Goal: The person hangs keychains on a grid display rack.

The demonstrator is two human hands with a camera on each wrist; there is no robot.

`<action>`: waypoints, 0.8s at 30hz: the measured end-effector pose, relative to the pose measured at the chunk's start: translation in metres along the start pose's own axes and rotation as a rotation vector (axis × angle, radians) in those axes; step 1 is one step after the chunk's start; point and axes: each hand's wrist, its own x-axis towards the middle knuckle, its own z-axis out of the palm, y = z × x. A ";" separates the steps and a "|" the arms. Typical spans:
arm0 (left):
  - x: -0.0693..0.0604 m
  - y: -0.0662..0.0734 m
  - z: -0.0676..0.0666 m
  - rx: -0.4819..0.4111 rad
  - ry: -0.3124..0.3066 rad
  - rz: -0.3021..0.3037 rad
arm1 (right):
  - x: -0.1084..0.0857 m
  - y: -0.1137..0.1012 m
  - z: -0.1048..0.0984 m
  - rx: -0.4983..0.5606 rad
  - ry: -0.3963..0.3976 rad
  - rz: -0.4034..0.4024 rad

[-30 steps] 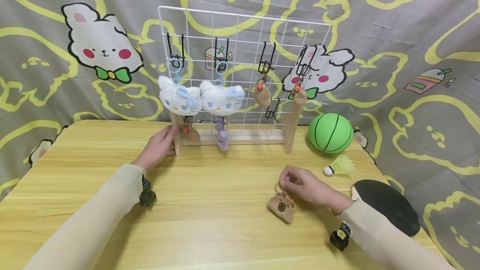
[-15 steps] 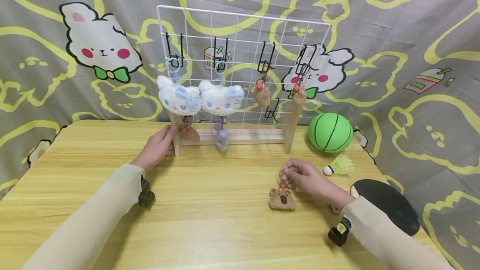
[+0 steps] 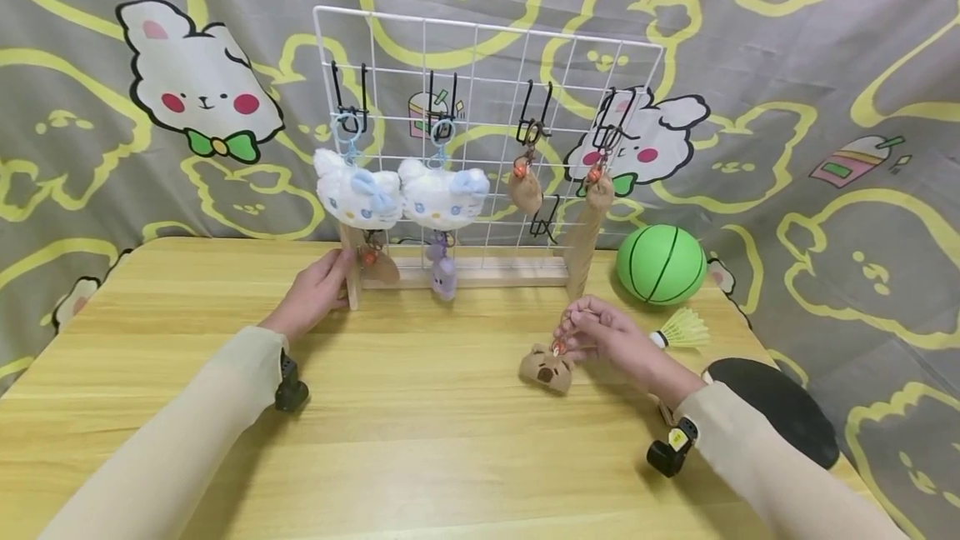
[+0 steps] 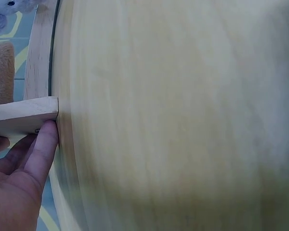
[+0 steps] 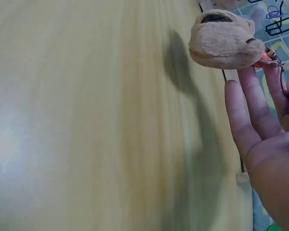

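Observation:
My right hand [image 3: 611,340] pinches the ring of a brown plush keychain [image 3: 546,369], which has a dark snout and an orange bead. In the right wrist view the plush [image 5: 224,41] hangs off the tabletop, its shadow below, while the other fingers stay extended. My left hand [image 3: 318,290] touches the left wooden foot [image 3: 352,282] of a white wire rack [image 3: 487,26]. The left wrist view shows fairly straight fingers [image 4: 44,149] against that foot's outer side; the thumb's place is unclear. White cat plush keychains [image 3: 442,194], brown ones [image 3: 525,188] and a purple one [image 3: 444,277] hang from the rack.
A black hook [image 3: 543,219] low on the rack's right bears nothing. To the right lie a green ball [image 3: 662,265], a yellow shuttlecock [image 3: 684,330] and a black paddle [image 3: 780,411], partly behind the right forearm. A patterned curtain [image 3: 825,65] hangs behind the wooden table [image 3: 420,440].
My right hand has moved away from me, toward the rack, carrying the brown plush keychain, which has swung and turned. The left hand stays at the rack's foot.

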 end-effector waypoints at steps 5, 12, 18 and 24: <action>0.000 0.003 -0.001 0.004 0.003 0.005 | 0.008 -0.012 0.002 0.001 0.049 -0.049; 0.001 0.004 0.001 0.001 0.003 0.000 | 0.019 -0.036 0.004 -0.024 0.180 -0.144; 0.002 0.005 0.002 -0.002 -0.002 0.007 | 0.033 -0.054 0.005 -0.089 0.299 -0.233; 0.001 0.004 0.001 0.009 -0.003 -0.002 | 0.048 -0.057 0.006 -0.067 0.341 -0.244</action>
